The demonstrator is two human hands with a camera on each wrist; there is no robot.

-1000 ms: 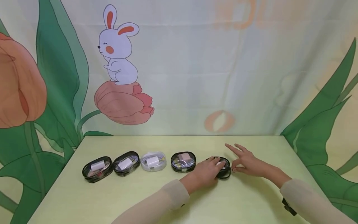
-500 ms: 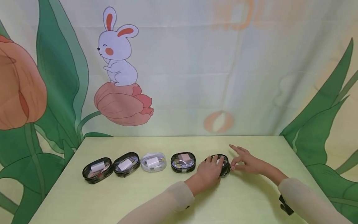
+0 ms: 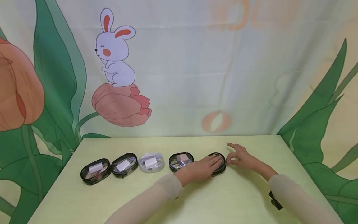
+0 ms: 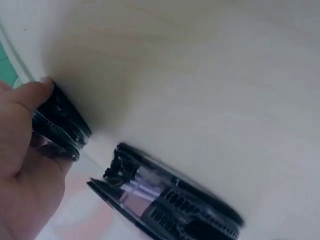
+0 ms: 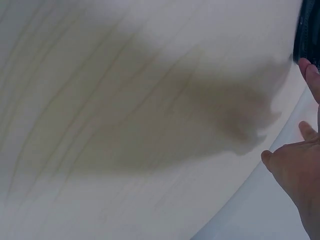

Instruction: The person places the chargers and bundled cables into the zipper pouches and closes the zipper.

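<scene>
An oval black-edged clear pouch [image 3: 222, 168] lies at the right end of a row on the table. My left hand [image 3: 197, 170] covers much of its top; in the left wrist view the thumb and fingers grip the pouch [image 4: 62, 117] from either side. My right hand [image 3: 242, 158] is at the pouch's right end, thumb and index finger meeting at its edge, the other fingers stretched out. In the right wrist view fingertips [image 5: 305, 65] touch the dark pouch side [image 5: 311, 35]. Whatever small part they pinch is hidden. The contents are mostly covered.
To the left stand a black-edged pouch with a pinkish block [image 3: 179, 159], a clear white pouch [image 3: 152, 162], and two black-edged pouches [image 3: 124, 165] [image 3: 95, 171] with white charger blocks and cables. Behind the pale table [image 3: 223, 199] hangs a printed curtain [image 3: 179, 77].
My right hand has moved slightly away from me along the pouch's right end. My left hand has shifted and now lies flatter across the pouch. The head view has turned slightly right.
</scene>
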